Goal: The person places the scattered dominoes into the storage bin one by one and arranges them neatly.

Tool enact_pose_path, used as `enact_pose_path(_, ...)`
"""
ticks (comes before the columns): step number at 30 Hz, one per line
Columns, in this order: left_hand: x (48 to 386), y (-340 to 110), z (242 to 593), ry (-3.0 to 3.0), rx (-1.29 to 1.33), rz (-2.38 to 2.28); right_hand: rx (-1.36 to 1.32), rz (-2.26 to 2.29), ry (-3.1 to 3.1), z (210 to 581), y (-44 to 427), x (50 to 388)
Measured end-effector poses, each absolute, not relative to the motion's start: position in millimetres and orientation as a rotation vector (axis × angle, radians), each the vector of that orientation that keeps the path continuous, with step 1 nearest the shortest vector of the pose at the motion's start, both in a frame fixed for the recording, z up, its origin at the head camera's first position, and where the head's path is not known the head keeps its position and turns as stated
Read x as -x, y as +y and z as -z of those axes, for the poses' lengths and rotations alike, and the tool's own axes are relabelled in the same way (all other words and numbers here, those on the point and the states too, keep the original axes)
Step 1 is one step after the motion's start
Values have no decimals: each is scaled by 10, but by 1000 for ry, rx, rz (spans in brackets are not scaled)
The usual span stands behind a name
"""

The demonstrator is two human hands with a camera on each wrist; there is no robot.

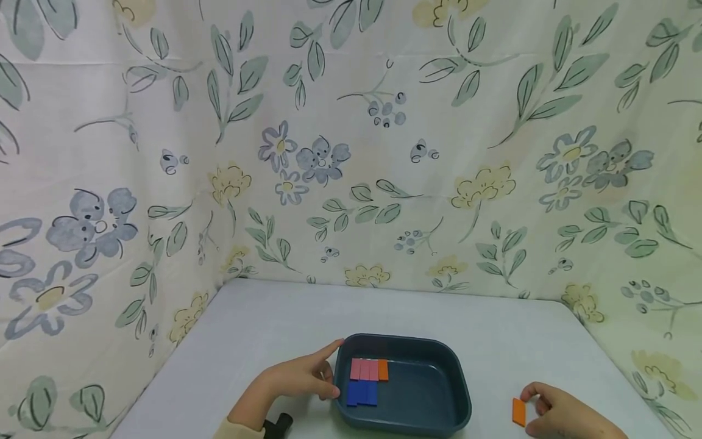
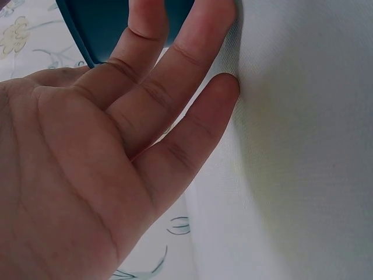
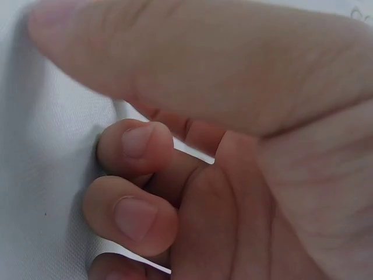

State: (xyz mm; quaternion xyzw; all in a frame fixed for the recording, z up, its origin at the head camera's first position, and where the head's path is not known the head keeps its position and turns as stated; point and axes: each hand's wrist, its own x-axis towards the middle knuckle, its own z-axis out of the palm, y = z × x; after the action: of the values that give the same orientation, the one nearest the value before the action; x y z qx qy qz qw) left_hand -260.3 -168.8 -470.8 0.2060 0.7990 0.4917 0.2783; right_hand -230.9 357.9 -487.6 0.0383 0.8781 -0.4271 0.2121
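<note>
In the head view a dark blue-green tray [image 1: 422, 390] stands on the table. My left hand [image 1: 301, 375] touches its left side, index finger stretched to the back left corner and thumb lower on the wall. In the left wrist view the other fingers [image 2: 175, 76] are loosely bent beside the tray. Inside the tray, pink tiles [image 1: 364, 369] and an orange tile [image 1: 383, 370] form a row, with blue tiles [image 1: 362, 393] in front. Right of the tray, my right hand [image 1: 565, 411] pinches another orange tile [image 1: 518, 413] between thumb and index finger; the right wrist view hides this tile.
A white cloth-covered table [image 1: 263, 317] lies beneath everything. Floral curtains [image 1: 351, 244] hang behind it and along both sides. A black object [image 1: 278, 425] shows beside the left wrist at the bottom edge.
</note>
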Motion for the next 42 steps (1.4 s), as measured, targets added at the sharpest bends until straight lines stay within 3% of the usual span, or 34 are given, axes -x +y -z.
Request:
enact_pose_path(12, 2584, -1681, 4691, 2154, -544, -1312, -171, 1042, 2556, 4885, 3501, 2330)
enact_pose_path(25, 2594, -1678, 4702, 2158, -547, -1308, 24, 1089, 2540, 4866, 3559, 2393)
enact_pose_path(42, 2599, -1678, 4703, 2150, -533, -1314, 269, 1132, 2610, 4420, 3198, 2293)
